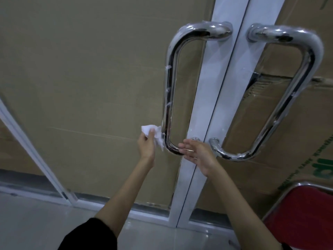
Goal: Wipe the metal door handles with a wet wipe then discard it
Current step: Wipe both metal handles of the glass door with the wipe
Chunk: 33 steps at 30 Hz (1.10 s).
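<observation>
- The left hand (147, 144) pinches a crumpled white wet wipe (154, 134) between thumb and fingers, its fingers curled round the wad.
- The wipe touches the outer left side of the left door handle (169, 91), low on its upright bar, just above the lower bend.
- The right hand (196, 153) is spread with its fingers straight and slightly apart, palm turned toward the left; its fingertips (182, 146) lie against the lower curve of the left door handle and hold nothing.
- The left door handle is a polished metal D-shaped tube fixed to the pale door frame (203, 105) at top and bottom; scraps of clear film (168, 68) cling along its upright.
- The right door handle (295, 91) mirrors it on the right-hand door, just beside the seam between the two doors; neither hand touches it, and bits of film cling to it as well.
- Both doors are glass, with brown cardboard (90, 69) behind the panes; green print shows on the cardboard at the far right.
- A red chair seat (302, 219) with a metal frame stands at the lower right, near the right-hand door.
- A black sleeve (90, 237) covers the upper part of the left arm at the bottom edge.
- The floor (36, 222) near the doors is pale and glossy.
</observation>
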{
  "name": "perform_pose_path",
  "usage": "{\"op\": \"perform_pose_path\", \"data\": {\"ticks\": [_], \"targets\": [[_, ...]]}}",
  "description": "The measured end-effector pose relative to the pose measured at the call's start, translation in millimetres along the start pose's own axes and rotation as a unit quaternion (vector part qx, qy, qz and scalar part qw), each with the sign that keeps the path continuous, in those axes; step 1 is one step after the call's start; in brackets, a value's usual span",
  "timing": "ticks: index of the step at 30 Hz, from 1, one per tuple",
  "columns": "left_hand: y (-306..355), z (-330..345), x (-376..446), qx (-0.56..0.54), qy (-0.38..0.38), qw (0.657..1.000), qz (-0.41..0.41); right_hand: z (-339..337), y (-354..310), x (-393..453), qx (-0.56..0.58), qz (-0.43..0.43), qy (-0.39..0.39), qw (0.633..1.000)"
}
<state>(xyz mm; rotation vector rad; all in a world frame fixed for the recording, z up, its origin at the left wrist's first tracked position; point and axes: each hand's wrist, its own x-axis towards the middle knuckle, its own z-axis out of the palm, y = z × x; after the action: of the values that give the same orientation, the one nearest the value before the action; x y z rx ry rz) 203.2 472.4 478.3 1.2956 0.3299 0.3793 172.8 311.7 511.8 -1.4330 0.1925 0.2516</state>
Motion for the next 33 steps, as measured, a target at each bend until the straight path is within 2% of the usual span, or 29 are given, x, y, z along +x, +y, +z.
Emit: {"op": "perform_pose_path", "data": {"ticks": [5,9,12,15,18,20,24,28,33], "targets": [[-24.1,11.0,-39.9,-0.076,-0.035,0.996,0.018,-1.5,4.3,6.5,0.012,0.003,0.015,1.0],[-42.7,-1.8,-36.6,-0.087,-0.125,0.987,-0.056,-2.3,6.7,8.0,0.021,0.006,0.02,1.0],[-27.5,5.0,-16.3,-0.123,-0.176,0.976,-0.038,-0.1,7.0,8.0,0.025,0.001,0.029,0.999],[-11.5,19.0,-13.1,-0.138,-0.168,0.976,-0.007,4.7,7.1,7.3,0.032,0.0,0.037,0.999],[-20.8,10.1,-42.2,-0.131,-0.104,0.986,0.005,7.0,11.1,6.3,0.037,0.004,0.039,0.999],[-32.1,0.1,-54.2,-0.113,-0.088,0.989,0.028,6.5,12.0,6.8,0.038,0.006,0.04,0.998],[-19.0,10.9,-26.6,-0.138,-0.075,0.986,0.057,6.0,9.2,8.0,0.046,0.003,0.049,0.998],[-12.4,9.1,-10.9,-0.138,-0.123,0.981,0.064,8.7,7.9,8.7,0.047,0.001,0.049,0.998],[-34.1,-6.0,-6.5,-0.091,-0.218,0.971,-0.036,16.3,11.7,7.7,0.055,0.015,0.038,0.998]]}}
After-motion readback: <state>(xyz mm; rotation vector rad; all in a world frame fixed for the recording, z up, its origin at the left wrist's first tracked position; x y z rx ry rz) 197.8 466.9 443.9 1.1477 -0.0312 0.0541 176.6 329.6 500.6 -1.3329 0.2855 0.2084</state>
